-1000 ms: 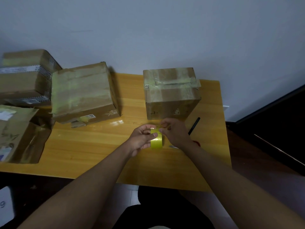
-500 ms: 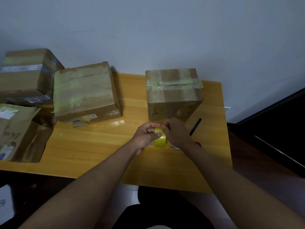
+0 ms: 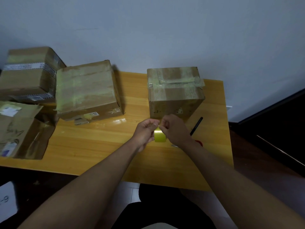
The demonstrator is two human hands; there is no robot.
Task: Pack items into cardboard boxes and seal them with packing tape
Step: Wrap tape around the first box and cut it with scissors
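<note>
A yellow roll of packing tape (image 3: 159,136) stands on edge between my two hands, just above the wooden table (image 3: 99,146). My left hand (image 3: 146,131) grips the roll from the left with its thumb on top. My right hand (image 3: 175,129) pinches at the top of the roll with curled fingers. Right behind them stands a small taped cardboard box (image 3: 175,91). A larger taped box (image 3: 87,90) sits to the left of it.
A third box (image 3: 28,75) stands at the far left, with an open box (image 3: 21,131) in front of it. A black pen (image 3: 196,125) lies right of my right hand, and something red (image 3: 198,142) peeks out by the wrist. The table's right edge is close.
Both hands have kept the tape roll and shifted slightly toward the small box. The right hand's fingers have moved up to the top of the roll.
</note>
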